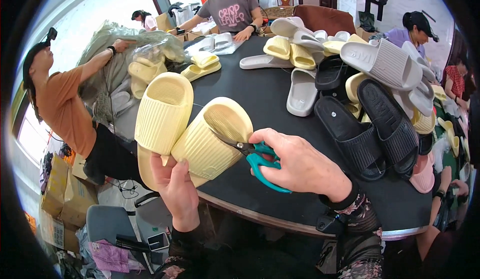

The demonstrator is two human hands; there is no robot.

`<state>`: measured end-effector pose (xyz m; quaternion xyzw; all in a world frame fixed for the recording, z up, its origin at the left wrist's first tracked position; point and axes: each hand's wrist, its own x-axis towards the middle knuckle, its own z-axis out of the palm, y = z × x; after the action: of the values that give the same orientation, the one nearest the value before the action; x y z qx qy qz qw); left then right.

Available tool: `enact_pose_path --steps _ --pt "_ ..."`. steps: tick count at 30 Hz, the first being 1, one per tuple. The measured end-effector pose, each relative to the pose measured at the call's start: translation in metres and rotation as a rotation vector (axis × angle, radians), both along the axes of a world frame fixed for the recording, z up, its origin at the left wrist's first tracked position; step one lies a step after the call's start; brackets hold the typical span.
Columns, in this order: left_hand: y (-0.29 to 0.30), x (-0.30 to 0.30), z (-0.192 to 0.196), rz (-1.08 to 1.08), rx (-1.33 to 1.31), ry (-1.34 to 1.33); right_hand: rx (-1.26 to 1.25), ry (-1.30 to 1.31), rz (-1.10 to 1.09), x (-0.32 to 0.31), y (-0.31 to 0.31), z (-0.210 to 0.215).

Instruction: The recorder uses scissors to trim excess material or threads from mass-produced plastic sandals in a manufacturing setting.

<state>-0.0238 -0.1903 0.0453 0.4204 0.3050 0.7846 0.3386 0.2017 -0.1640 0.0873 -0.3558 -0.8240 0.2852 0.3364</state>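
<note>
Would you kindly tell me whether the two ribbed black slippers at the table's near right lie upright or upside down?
Upright: the black slippers show straps arching above upward-facing insoles.

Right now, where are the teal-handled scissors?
In the head view, the teal-handled scissors are near the middle, in the right hand, their blades at the yellow slipper just left of them, which the left hand holds.

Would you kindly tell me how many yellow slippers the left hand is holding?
2: the left yellow slipper and the right yellow slipper beside it, nearer the scissors; no more seem hidden.
</note>
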Motion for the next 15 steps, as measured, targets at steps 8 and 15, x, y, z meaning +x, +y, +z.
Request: enact_pose_path --steps 8,15 --pt "0.0021 -0.0047 -0.0023 -0.012 0.001 -0.015 0.072 0.001 0.025 0.0020 0.0049 -0.0041" --pt "0.0050 -0.0060 -0.0016 -0.006 -0.011 0.010 0.055 0.006 0.005 0.0003 0.0040 -0.0019"
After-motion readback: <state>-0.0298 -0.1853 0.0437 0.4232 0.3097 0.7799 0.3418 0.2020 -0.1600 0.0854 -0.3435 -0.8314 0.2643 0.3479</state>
